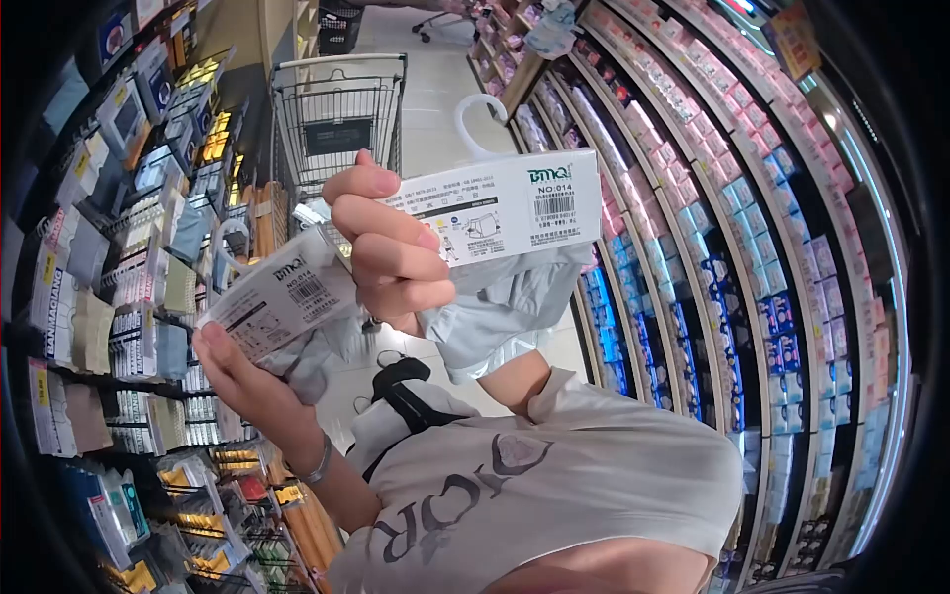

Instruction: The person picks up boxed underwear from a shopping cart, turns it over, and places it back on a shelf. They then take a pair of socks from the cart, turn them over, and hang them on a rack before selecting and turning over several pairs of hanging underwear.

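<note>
My right hand [391, 238] is closed round the left part of a white BMQ hanger card [569, 198], its fingers curled across the printed front. A white plastic hook [473, 124] sticks up from this card, and a light grey folded garment [505, 307] hangs behind and below it. Lower and to the left, my left hand [252, 386] grips a second BMQ hanger card [282, 302], with the thumb at its left corner. Grey fabric [332, 351] shows beneath that card. Both cards read NO:014 and are tilted, held close together.
Hanging packs of garments [74, 322] line the rack on my left. Long shelves of small packages [762, 267] run along the right. A wire shopping cart [336, 109] stands ahead in the aisle. A bag with a black strap [401, 406] is beside me.
</note>
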`<state>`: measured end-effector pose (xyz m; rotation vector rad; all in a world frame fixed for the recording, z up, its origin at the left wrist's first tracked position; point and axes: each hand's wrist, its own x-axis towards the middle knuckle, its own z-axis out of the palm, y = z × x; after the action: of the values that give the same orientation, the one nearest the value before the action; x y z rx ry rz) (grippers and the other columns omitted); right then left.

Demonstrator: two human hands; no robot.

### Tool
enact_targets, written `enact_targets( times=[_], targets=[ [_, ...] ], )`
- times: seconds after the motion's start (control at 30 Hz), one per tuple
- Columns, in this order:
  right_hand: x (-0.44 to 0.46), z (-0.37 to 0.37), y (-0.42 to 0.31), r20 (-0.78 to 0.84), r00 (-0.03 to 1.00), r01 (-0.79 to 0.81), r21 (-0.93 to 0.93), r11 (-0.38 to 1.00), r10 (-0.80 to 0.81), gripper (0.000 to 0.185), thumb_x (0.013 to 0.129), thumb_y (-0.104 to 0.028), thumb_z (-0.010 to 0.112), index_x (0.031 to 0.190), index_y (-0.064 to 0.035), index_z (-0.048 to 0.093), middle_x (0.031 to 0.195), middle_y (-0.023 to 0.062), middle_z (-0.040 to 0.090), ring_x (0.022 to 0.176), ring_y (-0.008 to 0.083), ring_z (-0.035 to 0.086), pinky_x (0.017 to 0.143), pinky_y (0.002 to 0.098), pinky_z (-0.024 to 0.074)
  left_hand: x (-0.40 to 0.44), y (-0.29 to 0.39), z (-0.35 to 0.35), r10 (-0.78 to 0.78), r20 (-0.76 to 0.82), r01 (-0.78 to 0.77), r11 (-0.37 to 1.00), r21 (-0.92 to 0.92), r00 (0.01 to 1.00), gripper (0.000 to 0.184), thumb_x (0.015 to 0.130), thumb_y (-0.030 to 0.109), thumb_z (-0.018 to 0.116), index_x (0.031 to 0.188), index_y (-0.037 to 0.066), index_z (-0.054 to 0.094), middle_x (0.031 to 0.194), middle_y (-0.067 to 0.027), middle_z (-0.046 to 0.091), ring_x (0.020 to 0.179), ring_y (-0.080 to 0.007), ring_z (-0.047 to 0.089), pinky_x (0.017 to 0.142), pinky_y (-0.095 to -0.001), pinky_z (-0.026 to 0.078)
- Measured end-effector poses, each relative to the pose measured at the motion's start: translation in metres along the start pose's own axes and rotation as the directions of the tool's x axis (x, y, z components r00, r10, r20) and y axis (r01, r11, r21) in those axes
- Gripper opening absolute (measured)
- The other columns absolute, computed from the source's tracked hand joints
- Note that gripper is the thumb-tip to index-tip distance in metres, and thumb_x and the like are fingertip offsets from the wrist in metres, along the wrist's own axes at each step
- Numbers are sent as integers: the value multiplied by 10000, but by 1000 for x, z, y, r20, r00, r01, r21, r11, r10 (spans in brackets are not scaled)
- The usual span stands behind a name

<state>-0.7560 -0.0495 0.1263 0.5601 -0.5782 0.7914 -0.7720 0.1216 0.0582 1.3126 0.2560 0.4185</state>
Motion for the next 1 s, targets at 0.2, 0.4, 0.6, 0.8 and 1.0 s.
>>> enact_targets(
  times=[0.2,0.4,0.6,0.8,1.0],
  targets=[
    [-2,15,-26,-52,998,34,52,998,-31,322,1104,-315,297,954,-69,443,698,121,410,514,204,380,359,305,293,3,17,13,13,-70,-12,1000,4,997,634,1027,374,552,1428,-104,440,1403,-192,501,1189,-238,552,1018,-350,450],
    [4,-2,-74,-77,993,108,207,972,-94,354,1055,-390,409,950,-57,470,699,101,431,589,196,453,427,329,368,2,78,58,188,-67,-192,978,-75,980,264,1065,296,491,1023,37,515,898,-32,590,812,-80,506,777,-227,430],
    [17,1,-127,-256,952,71,-344,936,-166,442,1056,-492,425,903,-83,488,685,29,420,672,165,390,517,295,351,9,77,92,212,25,-211,977,-25,977,312,1073,335,479,1114,28,517,952,-49,597,836,-84,540,769,-236,468],
    [52,-9,-74,-341,702,-420,-907,24,-625,443,1073,-401,427,819,-49,516,1175,171,616,1008,196,561,922,326,487,16,-6,99,-105,312,216,914,-345,944,394,1057,373,510,1234,22,490,1066,-81,589,950,-122,597,832,-269,528],
    [40,-25,-81,-512,755,-467,-859,211,-410,277,1078,-247,495,904,-34,526,865,62,655,873,114,615,825,265,483,3,-15,88,-288,292,409,609,-680,912,457,1046,403,494,1308,30,458,1216,-137,567,1119,-198,580,954,-333,502]
  ],
)
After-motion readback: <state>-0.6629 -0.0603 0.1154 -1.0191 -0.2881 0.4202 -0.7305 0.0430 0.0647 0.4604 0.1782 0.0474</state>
